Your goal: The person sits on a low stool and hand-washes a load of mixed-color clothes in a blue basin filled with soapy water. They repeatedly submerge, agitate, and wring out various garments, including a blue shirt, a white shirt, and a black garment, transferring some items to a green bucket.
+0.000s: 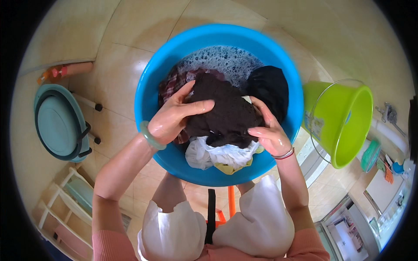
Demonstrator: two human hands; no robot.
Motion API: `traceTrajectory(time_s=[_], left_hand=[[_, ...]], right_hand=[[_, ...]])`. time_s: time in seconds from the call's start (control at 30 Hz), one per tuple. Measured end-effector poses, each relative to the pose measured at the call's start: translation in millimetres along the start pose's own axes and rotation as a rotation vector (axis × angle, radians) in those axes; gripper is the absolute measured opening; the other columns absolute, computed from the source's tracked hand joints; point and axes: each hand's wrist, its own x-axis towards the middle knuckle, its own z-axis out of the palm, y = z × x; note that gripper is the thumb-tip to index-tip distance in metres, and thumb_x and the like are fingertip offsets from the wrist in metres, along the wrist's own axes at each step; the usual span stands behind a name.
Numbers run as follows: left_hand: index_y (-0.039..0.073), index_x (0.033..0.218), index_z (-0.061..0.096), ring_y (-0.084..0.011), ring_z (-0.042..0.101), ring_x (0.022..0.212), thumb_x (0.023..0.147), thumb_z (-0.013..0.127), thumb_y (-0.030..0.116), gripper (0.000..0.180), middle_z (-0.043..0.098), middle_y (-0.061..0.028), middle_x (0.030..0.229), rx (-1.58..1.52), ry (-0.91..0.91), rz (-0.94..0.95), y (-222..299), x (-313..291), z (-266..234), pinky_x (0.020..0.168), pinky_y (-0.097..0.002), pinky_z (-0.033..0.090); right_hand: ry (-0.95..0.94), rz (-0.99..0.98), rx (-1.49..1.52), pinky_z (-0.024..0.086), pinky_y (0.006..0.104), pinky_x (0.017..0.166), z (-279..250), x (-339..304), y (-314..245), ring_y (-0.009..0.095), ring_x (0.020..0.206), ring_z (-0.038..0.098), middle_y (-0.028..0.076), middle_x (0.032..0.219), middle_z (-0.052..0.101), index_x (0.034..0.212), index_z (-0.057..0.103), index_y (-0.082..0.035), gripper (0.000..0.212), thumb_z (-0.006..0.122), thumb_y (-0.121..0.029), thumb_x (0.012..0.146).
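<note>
A large blue basin (150,82) stands before my knees with sudsy water (224,61) at its far side. Between my two hands I hold up a dark brown garment (224,106), bunched and wet. My left hand (176,115) grips its left edge, thumb on top and fingers partly behind. On the other edge my right hand (270,130) pinches the cloth. A plaid garment (172,85) lies at the basin's left, a black cloth (270,89) at its right. White cloth (200,152) and a yellowish piece (235,167) rest at the near rim.
A lime green bucket (322,113) with a wire handle is right of the basin. Folded teal basins (61,124) lean at the left, near pump bottles (72,70). A white rack (65,209) stands lower left. Beneath me is an orange-legged stool (230,200).
</note>
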Motion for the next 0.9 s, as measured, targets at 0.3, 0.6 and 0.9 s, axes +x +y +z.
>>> traceTrajectory(time_s=[0.3, 0.6, 0.9], left_hand=[[0.008, 0.155, 0.019, -0.0205, 0.035, 0.139, 0.095, 0.064, 0.03, 0.078, 0.037, -0.0094, 0.15, -0.131, -0.356, 0.168, 24, 18, 131, 0.114, -0.0347, 0.028], [0.016, 0.156, 0.014, -0.0201, 0.041, 0.136, 0.096, 0.063, 0.021, 0.078, 0.025, -0.0114, 0.156, -0.078, -0.68, 0.041, 3, 63, 256, 0.104, -0.0394, 0.045], [0.005, 0.11, 0.067, -0.015, 0.067, 0.091, 0.092, 0.064, 0.008, 0.018, 0.07, -0.0101, 0.101, 0.763, -0.17, 0.345, -59, 112, 115, 0.081, -0.0283, 0.053]], right_hand=[[0.312, -0.504, 0.312, 0.04, 0.0444, 0.109, -30, -82, -21, 0.029, 0.128, 0.05, 0.016, 0.141, 0.048, 0.141, 0.041, -0.002, 0.05, 0.044, -0.021, 0.095], [0.047, -0.736, 1.24, 0.049, 0.0243, 0.052, -62, -162, -88, 0.024, 0.103, 0.063, 0.015, 0.14, 0.048, 0.141, 0.043, -0.004, 0.052, 0.054, -0.026, 0.095], [0.109, -0.965, 0.947, 0.05, 0.0257, 0.062, -130, -179, -88, 0.016, 0.076, 0.062, 0.014, 0.146, 0.048, 0.119, 0.055, 0.006, 0.033, 0.04, -0.019, 0.103]])
